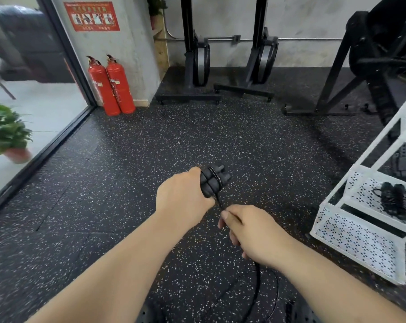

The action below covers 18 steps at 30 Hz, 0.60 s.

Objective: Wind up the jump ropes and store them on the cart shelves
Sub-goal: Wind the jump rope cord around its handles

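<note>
My left hand (183, 197) grips the two black handles of a jump rope (213, 180), held side by side with a turn of cord around them. The cord runs from the handles down to my right hand (251, 231), which pinches it between thumb and fingers. Below that hand the loose black cord (258, 280) hangs and curves toward the floor. At the right stands the white perforated cart (351, 236). On its middle shelf lie wound black jump ropes (397, 201).
Two red fire extinguishers (111, 87) stand against the pillar at the back left. Black gym machines (197, 66) line the rear wall, with another frame (360, 66) behind the cart. A potted plant (8, 134) sits by the glass wall on the left. Speckled rubber floor (150, 141) lies ahead.
</note>
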Tool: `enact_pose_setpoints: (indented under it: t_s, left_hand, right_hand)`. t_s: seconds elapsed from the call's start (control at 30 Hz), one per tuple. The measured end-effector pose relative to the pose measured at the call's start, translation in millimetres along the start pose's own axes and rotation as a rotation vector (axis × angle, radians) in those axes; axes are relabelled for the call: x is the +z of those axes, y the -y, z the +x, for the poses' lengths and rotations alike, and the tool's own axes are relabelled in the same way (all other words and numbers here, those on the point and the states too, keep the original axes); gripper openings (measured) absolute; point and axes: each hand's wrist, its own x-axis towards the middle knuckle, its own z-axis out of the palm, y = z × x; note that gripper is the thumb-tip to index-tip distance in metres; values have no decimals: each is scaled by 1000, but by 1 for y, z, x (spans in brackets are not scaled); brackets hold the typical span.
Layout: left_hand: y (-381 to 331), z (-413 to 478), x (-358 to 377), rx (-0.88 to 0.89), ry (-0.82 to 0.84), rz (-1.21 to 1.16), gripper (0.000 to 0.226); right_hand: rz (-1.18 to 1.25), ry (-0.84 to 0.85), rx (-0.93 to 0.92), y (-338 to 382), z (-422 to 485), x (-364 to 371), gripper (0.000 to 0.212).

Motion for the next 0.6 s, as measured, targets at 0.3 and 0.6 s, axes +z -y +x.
enact_pose_setpoints:
  t_s: [0.3, 0.6]
  left_hand:
    - [-4, -9, 15, 205, 152, 249, 44]
    - [-27, -30, 8, 646, 192, 255, 40]
  right_hand:
    - [-634, -174, -206, 25, -27, -38, 26]
    - [-203, -64, -156, -7, -9, -90, 17]
